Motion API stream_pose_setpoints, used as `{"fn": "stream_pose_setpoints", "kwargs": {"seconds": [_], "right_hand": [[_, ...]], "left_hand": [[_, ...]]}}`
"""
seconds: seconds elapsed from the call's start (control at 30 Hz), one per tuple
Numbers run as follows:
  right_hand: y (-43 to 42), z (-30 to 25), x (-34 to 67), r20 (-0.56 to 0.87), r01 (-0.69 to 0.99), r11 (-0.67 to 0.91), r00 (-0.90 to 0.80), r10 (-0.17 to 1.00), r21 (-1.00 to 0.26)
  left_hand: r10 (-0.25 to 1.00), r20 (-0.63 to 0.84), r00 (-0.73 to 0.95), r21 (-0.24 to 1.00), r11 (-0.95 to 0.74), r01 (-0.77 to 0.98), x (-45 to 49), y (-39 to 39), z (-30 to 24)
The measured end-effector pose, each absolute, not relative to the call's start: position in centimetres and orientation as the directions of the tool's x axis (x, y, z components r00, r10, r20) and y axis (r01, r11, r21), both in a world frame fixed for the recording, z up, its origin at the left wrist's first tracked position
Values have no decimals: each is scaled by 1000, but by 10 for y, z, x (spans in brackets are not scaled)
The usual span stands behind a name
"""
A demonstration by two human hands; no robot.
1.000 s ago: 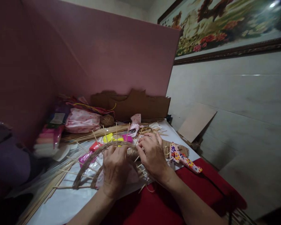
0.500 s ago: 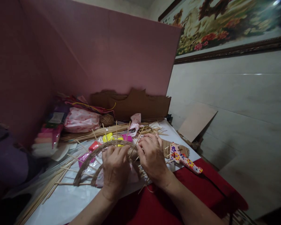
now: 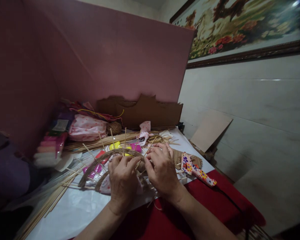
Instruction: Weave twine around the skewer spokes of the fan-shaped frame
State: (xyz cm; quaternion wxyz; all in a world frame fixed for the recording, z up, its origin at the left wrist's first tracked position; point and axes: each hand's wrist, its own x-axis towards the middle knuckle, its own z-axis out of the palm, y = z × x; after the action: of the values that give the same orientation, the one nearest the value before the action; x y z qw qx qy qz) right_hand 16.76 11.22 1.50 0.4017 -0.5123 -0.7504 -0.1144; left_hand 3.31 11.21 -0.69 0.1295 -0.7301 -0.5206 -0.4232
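Observation:
A fan-shaped frame of thin wooden sticks with brown twine wound in arches [image 3: 90,173] rests before me, its stick ends spreading outward. My left hand [image 3: 122,178] is closed on the frame's inside, just below the outer twine arch. At the arch's right end my right hand [image 3: 162,168] pinches the twine, close to the left fingertips. The exact grip under the fingers is hidden. Pink spotted cloth [image 3: 105,185] shows inside the inner arch. A loose twine end [image 3: 158,204] hangs below my right hand.
A flower-patterned glue gun [image 3: 200,174] with a black cord lies at the right by corrugated cardboard [image 3: 177,156]. Behind are bundled sticks [image 3: 90,144], a twine ball [image 3: 114,128] and a pink spotted cloth bundle [image 3: 88,128]. Yellow packets [image 3: 115,145] lie beyond the frame.
The frame's left side has tipped slightly, its lower left stick ends rising a little. Both hands stay at the arch, with the right fingers shifted slightly left.

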Motion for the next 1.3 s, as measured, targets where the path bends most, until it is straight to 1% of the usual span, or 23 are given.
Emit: {"fn": "stream_pose_setpoints", "kwargs": {"seconds": [0.23, 0.53, 0.73, 0.87, 1.1, 1.3], "right_hand": [[110, 16, 168, 712, 858, 452, -158, 684, -244], [109, 16, 168, 739, 839, 489, -170, 652, -239], [109, 15, 168, 723, 827, 488, -154, 674, -279], [109, 13, 167, 734, 828, 481, -131, 667, -289], [109, 11, 165, 748, 826, 486, -124, 652, -286], [107, 17, 167, 734, 816, 487, -117, 669, -313]], "left_hand": [[628, 773, 95, 254, -443, 860, 33, 112, -7], [632, 768, 105, 243, -439, 865, 33, 114, -8], [623, 775, 103, 258, -461, 849, 32, 115, -9], [601, 793, 98, 263, -483, 835, 30, 117, -13], [595, 789, 154, 208, -494, 844, 28, 120, -16], [571, 808, 142, 222, -519, 826, 27, 123, -16]]}}
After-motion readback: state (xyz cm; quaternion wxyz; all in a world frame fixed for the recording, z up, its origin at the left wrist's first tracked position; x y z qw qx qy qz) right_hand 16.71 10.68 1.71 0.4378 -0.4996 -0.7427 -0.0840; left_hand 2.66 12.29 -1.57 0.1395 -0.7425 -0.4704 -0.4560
